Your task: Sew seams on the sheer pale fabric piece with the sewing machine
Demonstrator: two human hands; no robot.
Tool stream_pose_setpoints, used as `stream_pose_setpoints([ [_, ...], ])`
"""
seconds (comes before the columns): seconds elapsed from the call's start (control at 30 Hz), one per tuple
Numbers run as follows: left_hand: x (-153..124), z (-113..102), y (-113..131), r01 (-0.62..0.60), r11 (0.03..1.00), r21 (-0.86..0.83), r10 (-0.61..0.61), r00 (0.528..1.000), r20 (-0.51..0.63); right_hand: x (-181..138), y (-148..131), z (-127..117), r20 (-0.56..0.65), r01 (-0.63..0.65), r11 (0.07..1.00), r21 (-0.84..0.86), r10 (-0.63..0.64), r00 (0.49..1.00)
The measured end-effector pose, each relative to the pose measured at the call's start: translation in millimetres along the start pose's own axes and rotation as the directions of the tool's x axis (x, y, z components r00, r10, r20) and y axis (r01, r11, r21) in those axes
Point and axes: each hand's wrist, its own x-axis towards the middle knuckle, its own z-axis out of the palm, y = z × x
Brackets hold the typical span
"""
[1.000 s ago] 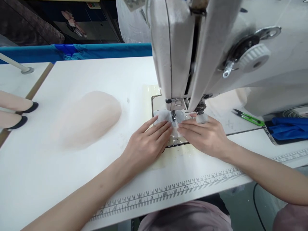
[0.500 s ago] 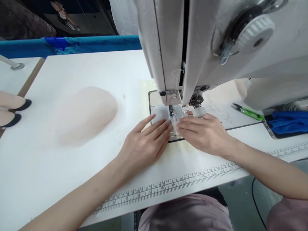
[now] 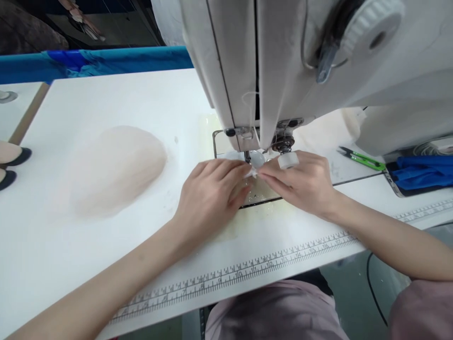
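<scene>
Left hand (image 3: 208,196) lies palm down on the white surface (image 3: 106,94) just in front of the needle area, fingers curled inward, fingertips pinching the edge of a small piece of thin white fabric (image 3: 252,173); right hand (image 3: 300,185) lies opposite it, fingers extended toward the left, thumb and forefinger closed on the same piece, so the fingertips of both hands nearly meet. Sewing machine (image 3: 283,61), off-white, fills the upper right of the view; its head hangs directly above the hands, with a ribbed white knob (image 3: 371,26) on its side. White surface carries a printed ruler scale (image 3: 247,274) along its near edge. Pile of pale pink sheer fabric (image 3: 113,167) lies on the surface well to the left of the left hand, apart from it. Blue cloth (image 3: 421,172) lies at the far right, beside the machine base. Metal plate (image 3: 260,191) is set into the surface under the needle; the white fabric lies on it, partly hidden by the fingers. Green-handled thread snips (image 3: 361,159) lie to the right of the right hand, near the blue cloth. Presser foot (image 3: 247,156) stands just behind the pinched fabric; whether it touches the fabric cannot be told. Small white cylindrical cap (image 3: 288,160) sits just above the right hand's knuckles, below the machine head
</scene>
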Motion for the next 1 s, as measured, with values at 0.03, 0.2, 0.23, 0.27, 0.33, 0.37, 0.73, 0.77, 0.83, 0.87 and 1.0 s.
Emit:
stream_pose_setpoints([
  [0.03, 5, 3, -1, 0.023, 1.0, -0.006, -0.023, 1.0, 0.01, 0, 1, 1, -0.006, -0.028, 1.0, -0.01, 0.028, 1.0],
  [0.2, 21, 17, -2, 0.059, 0.997, 0.047, -0.054, 0.995, -0.083, 0, 2, 5, -0.018, -0.073, 0.997, -0.015, 0.073, 0.997],
  [0.23, 21, 18, -2, 0.053, 0.997, 0.057, -0.047, 0.993, -0.111, 0, 2, 6, -0.031, -0.074, 0.997, -0.016, 0.074, 0.997],
  [0.27, 21, 18, -1, 0.046, 0.997, 0.06, -0.038, 0.991, -0.128, 0, 1, 6, -0.046, -0.072, 0.997, -0.019, 0.071, 0.996],
  [0.33, 19, 17, 0, 0.029, 0.998, 0.047, -0.023, 0.99, -0.14, 0, 0, 6, -0.066, -0.067, 0.997, -0.027, 0.065, 0.996],
  [0.37, 17, 15, 0, 0.022, 0.999, 0.034, -0.017, 0.991, -0.132, 0, 0, 5, -0.064, -0.064, 0.998, -0.03, 0.062, 0.996],
  [0.73, 14, 2, 1, -0.089, 0.996, 0.016, 0.089, 0.995, -0.051, -5, -1, 9, -0.039, 0.002, 0.999, 0.039, -0.001, 0.999],
  [0.77, 12, 1, 2, -0.101, 0.995, 0.022, 0.102, 0.994, -0.048, -5, -2, 8, -0.035, 0.003, 0.999, 0.051, -0.001, 0.999],
  [0.83, 7, 0, 3, -0.127, 0.991, 0.045, 0.129, 0.991, -0.039, -5, -5, 6, 0.003, 0.0, 0.997, 0.081, 0.0, 1.0],
  [0.87, 4, -1, 3, -0.143, 0.988, 0.06, 0.145, 0.989, -0.035, -6, -7, 4, 0.038, 0.004, 0.996, 0.092, -0.008, 0.999],
  [1.0, -13, -5, 8, -0.227, 0.965, 0.129, 0.232, 0.972, -0.024, -11, -13, 0, 0.188, 0.073, 0.995, 0.068, -0.084, 0.979],
])
